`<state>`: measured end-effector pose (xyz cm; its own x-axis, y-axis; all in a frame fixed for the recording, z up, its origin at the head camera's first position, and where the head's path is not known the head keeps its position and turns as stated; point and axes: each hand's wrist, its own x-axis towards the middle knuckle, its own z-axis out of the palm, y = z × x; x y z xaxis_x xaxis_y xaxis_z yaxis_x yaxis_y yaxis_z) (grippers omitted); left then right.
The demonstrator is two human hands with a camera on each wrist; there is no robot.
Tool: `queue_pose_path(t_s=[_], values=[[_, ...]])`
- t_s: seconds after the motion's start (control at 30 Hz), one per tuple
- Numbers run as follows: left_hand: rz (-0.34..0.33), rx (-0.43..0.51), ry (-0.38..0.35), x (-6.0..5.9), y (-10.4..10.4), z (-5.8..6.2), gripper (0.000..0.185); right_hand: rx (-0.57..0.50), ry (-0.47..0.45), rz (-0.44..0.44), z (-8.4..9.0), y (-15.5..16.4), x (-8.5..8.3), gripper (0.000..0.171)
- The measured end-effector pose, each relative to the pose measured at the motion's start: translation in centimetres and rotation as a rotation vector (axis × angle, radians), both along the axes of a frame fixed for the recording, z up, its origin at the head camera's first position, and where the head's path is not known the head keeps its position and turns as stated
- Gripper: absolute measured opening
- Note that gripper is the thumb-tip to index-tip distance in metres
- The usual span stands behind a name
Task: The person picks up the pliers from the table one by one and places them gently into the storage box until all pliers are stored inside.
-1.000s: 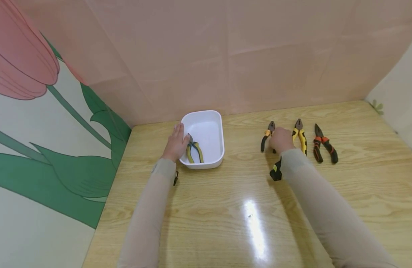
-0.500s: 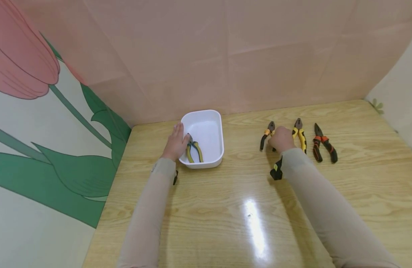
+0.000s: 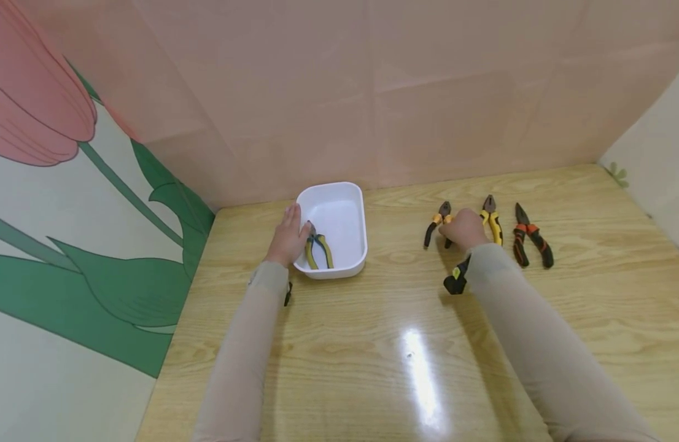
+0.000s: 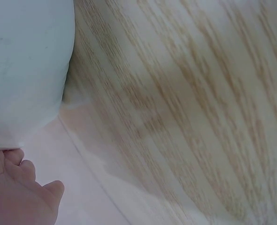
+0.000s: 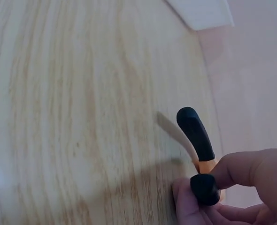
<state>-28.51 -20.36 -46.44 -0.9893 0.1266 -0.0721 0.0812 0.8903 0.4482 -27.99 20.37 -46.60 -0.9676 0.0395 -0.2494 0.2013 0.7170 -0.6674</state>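
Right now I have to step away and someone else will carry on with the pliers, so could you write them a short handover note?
Left hand: rests flat against the left outer wall of the white tub, steadying it.
Right hand: grips the orange-and-black pliers; the wrist view shows thumb and fingers around its handles, close above the wooden table.
Done: one pair, the yellow-and-grey pliers, lies in the tub.
Left: the pair in the right hand, then the yellow-and-black pliers and the red-and-black pliers, both lying on the table to its right.
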Motion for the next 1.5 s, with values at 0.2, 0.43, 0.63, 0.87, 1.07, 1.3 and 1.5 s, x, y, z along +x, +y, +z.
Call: queue_pose_path(t_s=[0.2,0.43,0.63,0.87,1.07,1.3,1.5], values=[[0.004,0.002,-0.005,0.0,-0.1,0.0,0.067,-0.199,-0.065,-0.038,-0.1,0.5,0.1,0.025],[0.008,0.011,-0.002,0.0,-0.1,0.0,0.067,-0.533,-0.162,-0.168,1.6,-0.4,1.3,0.032],[0.009,0.007,0.003,0.0,0.0,0.0,0.067,-0.655,-0.21,-0.234,2.1,-0.8,1.5,0.024],[0.018,0.011,-0.016,0.1,0.1,0.1,0.067,-0.706,-0.232,-0.264,1.8,-0.8,1.3,0.021],[0.022,0.015,-0.018,0.1,0.0,0.0,0.067,-0.701,-0.236,-0.258,1.7,-0.8,1.3,0.025],[0.014,0.005,-0.005,0.1,0.0,0.1,0.067,-0.729,-0.241,-0.266,1.8,-1.0,1.3,0.025],[0.003,0.01,0.002,0.0,-0.1,0.0,0.067,-0.73,-0.231,-0.303,1.7,-1.1,1.1,0.028]])
